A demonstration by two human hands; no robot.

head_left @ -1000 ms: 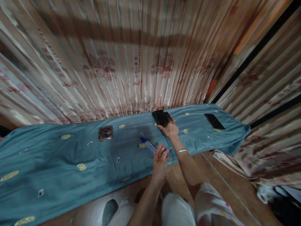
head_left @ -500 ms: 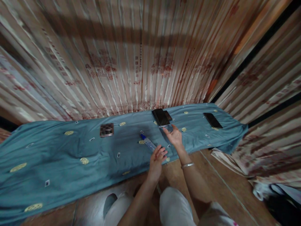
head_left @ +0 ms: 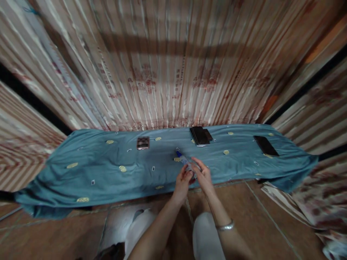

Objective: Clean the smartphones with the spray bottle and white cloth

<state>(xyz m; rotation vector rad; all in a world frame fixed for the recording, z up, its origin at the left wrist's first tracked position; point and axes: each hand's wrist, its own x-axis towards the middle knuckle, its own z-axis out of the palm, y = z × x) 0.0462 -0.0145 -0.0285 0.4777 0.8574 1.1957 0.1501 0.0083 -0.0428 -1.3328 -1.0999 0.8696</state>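
Note:
A small clear bottle with a blue cap (head_left: 183,159) lies on a blue patterned cloth (head_left: 108,169) spread over the floor. My left hand (head_left: 183,181) grips the bottle's near end. Pressed against the left, my right hand (head_left: 203,176) has its fingers curled at the same end of the bottle; motion blur hides whether it holds anything. A silver bangle (head_left: 225,226) sits on my right wrist. Beyond the hands lies a stack of flat black items (head_left: 200,135).
A black phone (head_left: 265,145) lies on the cloth at the right. A small dark square item (head_left: 142,143) sits at the cloth's far middle. Striped curtains (head_left: 168,72) hang behind. Brown tiled floor (head_left: 257,216) and my knees are in front.
My right hand drew back from the black stack and joined my left hand at the bottle. The camera view pulled back and shifted, showing more of the cloth's left end.

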